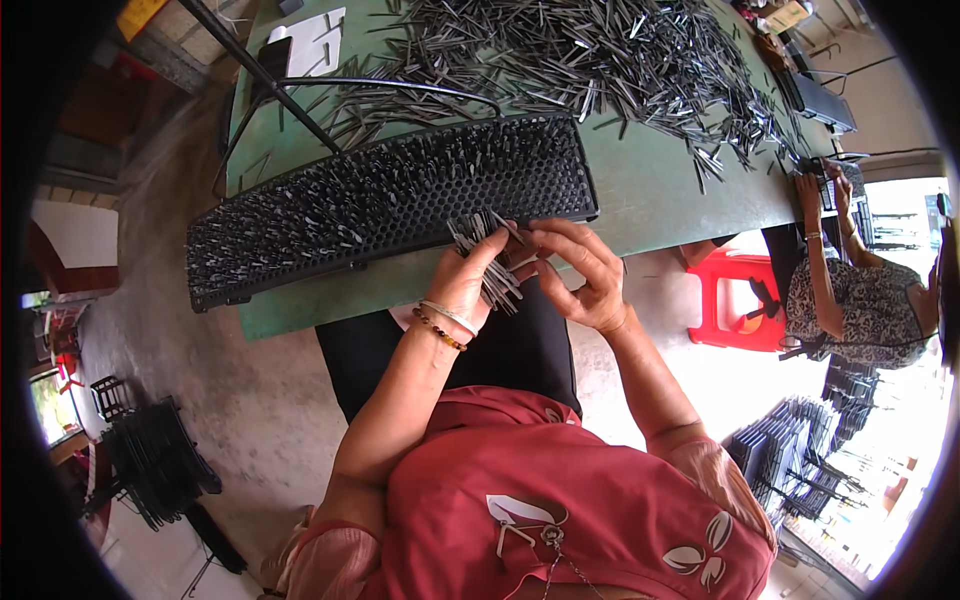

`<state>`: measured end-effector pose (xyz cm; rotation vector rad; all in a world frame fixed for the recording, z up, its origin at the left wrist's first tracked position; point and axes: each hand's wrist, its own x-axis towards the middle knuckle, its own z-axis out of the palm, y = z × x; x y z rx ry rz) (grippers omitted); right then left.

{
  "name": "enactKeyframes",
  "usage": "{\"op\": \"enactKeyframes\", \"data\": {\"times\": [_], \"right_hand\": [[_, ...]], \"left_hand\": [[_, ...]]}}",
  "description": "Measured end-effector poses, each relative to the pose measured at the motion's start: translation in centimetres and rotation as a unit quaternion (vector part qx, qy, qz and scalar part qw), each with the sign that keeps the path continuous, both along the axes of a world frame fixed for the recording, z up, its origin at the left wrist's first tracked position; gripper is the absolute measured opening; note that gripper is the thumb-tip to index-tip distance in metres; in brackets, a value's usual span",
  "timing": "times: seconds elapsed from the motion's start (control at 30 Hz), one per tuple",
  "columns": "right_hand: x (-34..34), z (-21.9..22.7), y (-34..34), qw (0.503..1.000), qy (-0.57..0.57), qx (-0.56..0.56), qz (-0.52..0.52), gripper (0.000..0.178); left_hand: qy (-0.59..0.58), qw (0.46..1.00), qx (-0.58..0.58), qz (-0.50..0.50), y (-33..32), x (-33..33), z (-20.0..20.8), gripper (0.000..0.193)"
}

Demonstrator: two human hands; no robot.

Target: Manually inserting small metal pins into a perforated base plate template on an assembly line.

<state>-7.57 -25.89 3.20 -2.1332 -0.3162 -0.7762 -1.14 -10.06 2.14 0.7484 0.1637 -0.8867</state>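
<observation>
My left hand (468,275) is closed around a bundle of thin grey strips (500,285), whose ends stick out past the thumb and below the palm. Close to its right, my right hand (583,275) has its fingers bent toward the bundle, fingertips near the left hand's fingers. Whether a strip is between those fingertips is too small to tell. Just beyond both hands lies a long black rack (400,205) full of round holes. Many upright strips fill its left and far parts, while a band of holes along the near right side shows bare.
A large heap of loose strips (600,50) covers the far part of the green table (660,205). Black metal bars (390,82) rise behind the rack. At right, another person (850,300) works at the table beside a red stool (725,300). Black racks (800,440) stand on the floor.
</observation>
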Motion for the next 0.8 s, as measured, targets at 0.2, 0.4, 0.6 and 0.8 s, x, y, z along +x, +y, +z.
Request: {"op": "enactKeyframes", "data": {"times": [0.2, 0.4, 0.6, 0.8], "right_hand": [[-0.4, -0.5, 2.0, 0.991, 0.088, 0.084, -0.057, 0.023], [-0.7, -1.5, 3.0, 0.921, 0.175, 0.334, -0.101, 0.016], [-0.5, -0.3, 1.4, 0.918, 0.213, 0.316, -0.112, 0.015], [2.7, 3.0, -4.8, 0.977, 0.164, 0.012, -0.137, 0.011]], "left_hand": [[-0.005, 0.999, 0.033, 0.018, -0.1, -0.6, -0.4, 0.016], [0.006, 0.998, 0.033, 0.058, -0.4, -0.7, -0.8, 0.019], [0.043, 0.996, 0.011, 0.083, -0.7, -0.7, -0.3, 0.018], [0.023, 0.998, 0.048, -0.011, -0.3, -1.2, -0.5, 0.019]]}}
